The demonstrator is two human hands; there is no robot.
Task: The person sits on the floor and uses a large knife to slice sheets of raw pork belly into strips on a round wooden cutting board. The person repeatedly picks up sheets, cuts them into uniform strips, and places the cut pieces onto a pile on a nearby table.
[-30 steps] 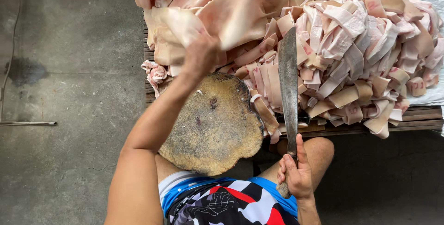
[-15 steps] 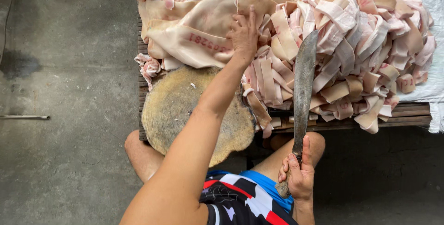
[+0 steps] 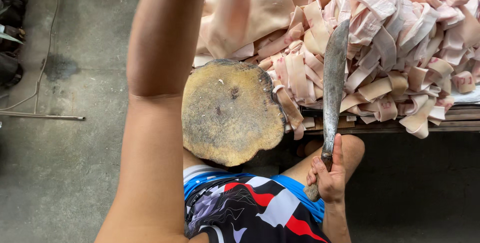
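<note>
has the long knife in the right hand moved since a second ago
No, barely. The long grey knife in the right hand lies as before, just right of the round wooden chopping block, its tip over the pile of pale cut strips.

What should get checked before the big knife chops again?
1. Right hand grips the knife handle firmly: ok.
2. Knife blade pointed away from the body: ok.
3. Round wooden chopping block has no strips on top: ok.
4. Left hand away from the blade: cannot tell, it reaches out of view above the left arm.
5. Skin strips piled safely on the bench: not ok, some hang over the edge.
</note>
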